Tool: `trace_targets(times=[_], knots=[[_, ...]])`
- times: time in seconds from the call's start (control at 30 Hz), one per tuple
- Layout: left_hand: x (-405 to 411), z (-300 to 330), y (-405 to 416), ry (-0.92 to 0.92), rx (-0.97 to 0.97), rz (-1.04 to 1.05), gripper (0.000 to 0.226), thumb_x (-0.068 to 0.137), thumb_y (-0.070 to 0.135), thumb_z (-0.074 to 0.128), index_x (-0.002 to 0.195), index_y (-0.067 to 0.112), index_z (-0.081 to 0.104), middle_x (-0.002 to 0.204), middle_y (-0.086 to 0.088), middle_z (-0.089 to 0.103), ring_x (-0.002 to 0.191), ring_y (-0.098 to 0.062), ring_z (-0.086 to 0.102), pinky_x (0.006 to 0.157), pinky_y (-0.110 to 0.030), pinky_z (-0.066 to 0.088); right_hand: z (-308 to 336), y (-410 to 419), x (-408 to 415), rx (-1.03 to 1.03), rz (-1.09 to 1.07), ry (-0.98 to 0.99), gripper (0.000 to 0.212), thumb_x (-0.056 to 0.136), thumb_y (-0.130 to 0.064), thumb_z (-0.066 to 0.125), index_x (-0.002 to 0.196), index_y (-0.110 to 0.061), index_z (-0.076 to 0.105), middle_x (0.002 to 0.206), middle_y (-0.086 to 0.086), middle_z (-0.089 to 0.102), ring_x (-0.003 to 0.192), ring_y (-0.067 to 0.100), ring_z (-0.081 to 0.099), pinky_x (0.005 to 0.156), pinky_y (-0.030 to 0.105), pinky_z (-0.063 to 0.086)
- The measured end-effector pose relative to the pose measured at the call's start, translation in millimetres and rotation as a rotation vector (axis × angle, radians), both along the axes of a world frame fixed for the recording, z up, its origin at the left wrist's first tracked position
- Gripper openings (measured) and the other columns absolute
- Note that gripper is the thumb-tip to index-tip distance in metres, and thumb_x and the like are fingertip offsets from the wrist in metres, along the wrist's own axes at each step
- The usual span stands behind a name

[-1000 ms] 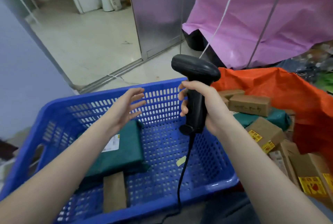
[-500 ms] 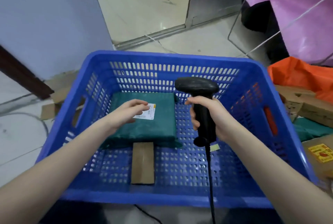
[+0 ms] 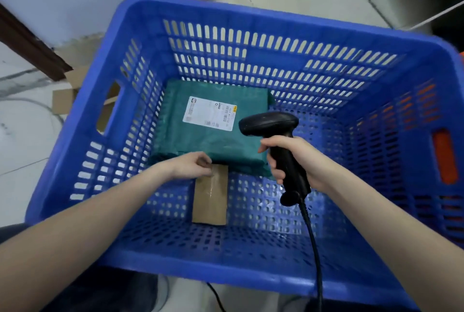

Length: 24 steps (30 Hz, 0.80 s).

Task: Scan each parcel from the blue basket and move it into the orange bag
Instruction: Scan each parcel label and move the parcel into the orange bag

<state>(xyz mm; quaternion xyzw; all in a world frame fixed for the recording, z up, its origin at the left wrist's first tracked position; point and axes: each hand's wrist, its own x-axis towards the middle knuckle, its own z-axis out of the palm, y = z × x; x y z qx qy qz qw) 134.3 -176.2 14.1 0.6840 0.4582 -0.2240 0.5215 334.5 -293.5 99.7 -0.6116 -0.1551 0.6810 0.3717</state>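
Observation:
The blue basket fills the view. Inside it lie a green bagged parcel with a white label facing up, and a narrow brown cardboard box in front of it. My left hand is down in the basket with its curled fingers on the far end of the brown box. My right hand grips the handle of the black barcode scanner, whose head hovers over the green parcel's right part. The orange bag shows only as a sliver at the right edge.
The scanner's black cable runs down over the basket's near rim. Flat cardboard lies on the floor left of the basket. A blue wall stands at the back left and a pale floor lies beyond.
The view has tilted down and closer over the basket. My left hand moved from the green parcel's label back to the brown box's far end. The scanner stayed over the basket.

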Motion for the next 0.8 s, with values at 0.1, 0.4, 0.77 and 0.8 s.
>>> trace_targets(times=[0.1, 0.4, 0.77, 0.8], knots=[[2.6, -11.4, 3.9, -0.072, 0.106, -0.088, 0.039, 0.087, 0.012, 0.063, 0.125, 0.011, 0.055, 0.119, -0.006, 0.063, 0.099, -0.015, 0.057, 0.082, -0.018, 0.040, -16.3, -2.6, 0.7, -0.056, 0.059, -0.004, 0.019, 0.091, -0.023, 0.057, 0.088, -0.004, 0.057, 0.058, 0.007, 0.046, 0.040, 0.017, 0.040, 0.043, 0.025, 0.038], [-0.8, -47.1, -10.9, -0.015, 0.593, -1.456, 0.087, 0.093, 0.009, 0.047, 0.151, 0.029, -0.015, 0.160, -0.001, -0.019, 0.148, -0.023, -0.011, 0.117, -0.045, 0.006, -44.0, -7.3, 7.3, -0.180, 0.131, 0.058, 0.022, 0.093, -0.026, 0.057, 0.091, -0.005, 0.058, 0.058, 0.005, 0.047, 0.041, 0.016, 0.041, 0.043, 0.024, 0.038], [10.1, -71.7, -16.6, 0.088, 0.811, -1.637, 0.089, 0.089, 0.010, 0.059, 0.152, 0.022, -0.002, 0.160, -0.012, 0.003, 0.147, -0.031, 0.000, 0.119, -0.048, 0.002, -52.0, -15.8, 13.0, -0.185, 0.134, 0.069, 0.022, 0.092, -0.026, 0.058, 0.092, -0.004, 0.060, 0.059, 0.004, 0.048, 0.041, 0.015, 0.041, 0.044, 0.025, 0.040], [8.2, -72.7, -14.3, 0.063, 0.828, -1.617, 0.087, 0.089, 0.010, 0.059, 0.152, 0.022, 0.001, 0.159, -0.013, 0.007, 0.147, -0.031, 0.003, 0.118, -0.047, 0.004, -51.0, -16.1, 13.8, -0.183, 0.132, 0.067, 0.022, 0.092, -0.026, 0.058, 0.091, -0.005, 0.060, 0.059, 0.004, 0.048, 0.041, 0.015, 0.041, 0.044, 0.025, 0.040]])
